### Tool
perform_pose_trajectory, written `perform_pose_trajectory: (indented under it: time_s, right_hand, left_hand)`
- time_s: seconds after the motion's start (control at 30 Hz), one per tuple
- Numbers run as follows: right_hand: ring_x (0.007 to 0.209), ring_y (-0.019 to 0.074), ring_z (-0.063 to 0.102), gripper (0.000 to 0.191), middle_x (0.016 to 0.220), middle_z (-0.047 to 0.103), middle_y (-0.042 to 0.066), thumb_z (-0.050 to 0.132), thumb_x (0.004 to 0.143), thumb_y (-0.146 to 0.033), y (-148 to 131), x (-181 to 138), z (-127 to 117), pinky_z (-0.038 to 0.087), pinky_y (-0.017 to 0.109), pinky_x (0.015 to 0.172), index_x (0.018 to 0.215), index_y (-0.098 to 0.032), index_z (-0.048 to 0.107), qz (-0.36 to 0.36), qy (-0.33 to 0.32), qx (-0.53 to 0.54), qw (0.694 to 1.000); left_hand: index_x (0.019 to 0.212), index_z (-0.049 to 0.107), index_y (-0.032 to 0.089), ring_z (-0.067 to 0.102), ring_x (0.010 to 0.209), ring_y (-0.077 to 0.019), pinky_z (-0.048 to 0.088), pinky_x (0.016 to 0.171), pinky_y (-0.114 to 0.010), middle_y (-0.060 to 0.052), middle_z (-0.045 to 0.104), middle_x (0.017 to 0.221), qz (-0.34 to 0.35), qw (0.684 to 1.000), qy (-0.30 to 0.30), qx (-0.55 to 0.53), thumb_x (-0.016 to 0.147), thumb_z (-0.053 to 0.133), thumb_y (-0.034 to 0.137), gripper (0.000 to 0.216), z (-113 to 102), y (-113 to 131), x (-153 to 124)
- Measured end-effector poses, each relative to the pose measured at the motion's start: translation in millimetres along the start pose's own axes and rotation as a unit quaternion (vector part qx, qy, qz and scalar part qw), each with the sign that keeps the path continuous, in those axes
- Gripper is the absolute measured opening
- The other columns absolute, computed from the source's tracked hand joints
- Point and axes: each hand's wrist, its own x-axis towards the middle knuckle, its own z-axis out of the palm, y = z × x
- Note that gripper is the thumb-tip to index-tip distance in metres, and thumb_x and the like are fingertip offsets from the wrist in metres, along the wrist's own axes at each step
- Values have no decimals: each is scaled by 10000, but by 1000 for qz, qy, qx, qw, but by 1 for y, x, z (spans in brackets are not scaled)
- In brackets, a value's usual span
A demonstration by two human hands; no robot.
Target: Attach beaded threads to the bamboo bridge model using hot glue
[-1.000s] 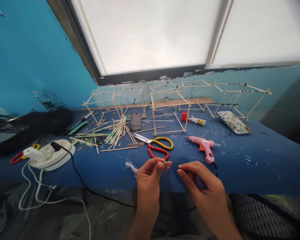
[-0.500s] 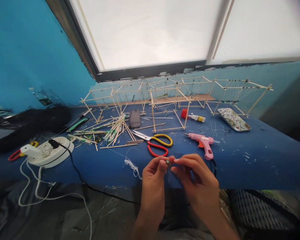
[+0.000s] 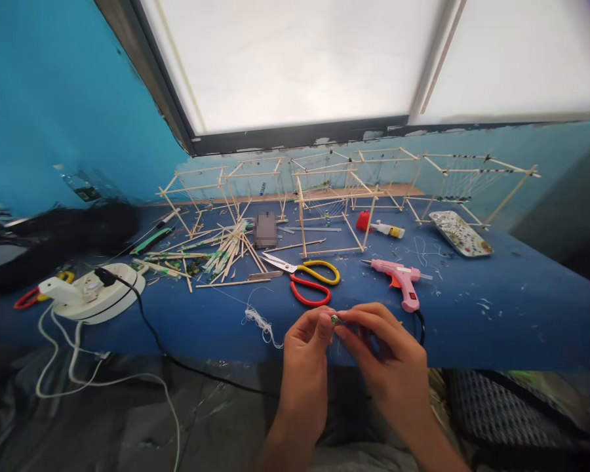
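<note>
My left hand (image 3: 305, 354) pinches a small greenish bead (image 3: 334, 320) between thumb and forefinger at the near edge of the blue table (image 3: 496, 314). My right hand (image 3: 383, 351) meets it from the right, its fingertips pinched against the same bead. A thin thread seems to hang below the bead, too faint to be sure. Just beyond the hands lie scissors (image 3: 305, 278) with yellow and red handles and a pink glue gun (image 3: 402, 280).
Thin stick frames (image 3: 334, 196) stand along the back under the window. Loose sticks (image 3: 221, 252) are heaped at centre left. A white power hub (image 3: 91, 298) with cables sits at the left. A glue bottle (image 3: 381, 227), a patterned tray (image 3: 459, 237) and white thread (image 3: 260, 322) also lie here.
My right hand has moved left and closed in on the bead held by my left hand. Both hands now touch at the fingertips.
</note>
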Motion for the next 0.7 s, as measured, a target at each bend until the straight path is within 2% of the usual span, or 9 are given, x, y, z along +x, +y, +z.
perform_pose_trajectory:
  time_s: [0.3,0.5,0.7]
  right_hand:
    - [728,114,582,142,948,673,0,719,899,-231,0,-1,-1,479,221,609,1027,-288,740,13,-20,25,999]
    - [748,121,576,113,929,673,-2,737,884,-237,4,2,-3,478,227,625,979,-295,755,39,-7,59,997]
    - [795,152,613,65,885,669,15,774,846,-282,8,6,-4,498,242,634,910,-278,783,113,-11,153,982]
  left_hand:
    - [786,731,171,587,794,-123,487,786,-227,-4,667,816,1,1000,-3,1,818,795,404,243,2,4,-3]
    - [833,791,173,640,834,-149,503,801,-231,-37,726,828,20,998,-13,66,810,794,435,263,-1,10,-1]
    - [915,818,213,665,839,-150,506,787,-219,-49,783,876,1,992,-28,120,757,849,354,214,-2,16,0]
